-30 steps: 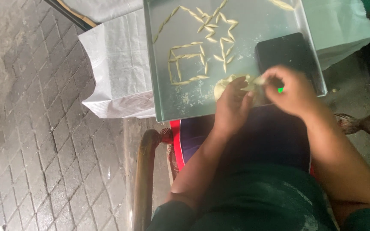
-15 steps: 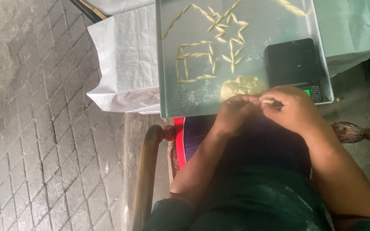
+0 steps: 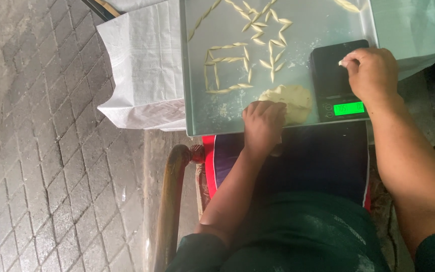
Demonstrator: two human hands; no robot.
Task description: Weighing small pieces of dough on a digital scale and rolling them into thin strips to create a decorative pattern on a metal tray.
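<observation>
Metal tray (image 3: 298,20) fills the top, resting on white woven sacks (image 3: 142,75) to its left. Black digital scale (image 3: 336,80) sits at the tray's right near corner, green display lit. Pale yellow dough lump (image 3: 288,100), flattish and floury, lies on the tray's near edge just left of the scale. Left hand (image 3: 263,126) rests on the dough's left side, fingers together and curled. Right hand (image 3: 371,73) is over the scale, fingertips pinched together on a tiny dough bit (image 3: 342,63). Small dough strips (image 3: 258,45) form a square and star mid-tray.
</observation>
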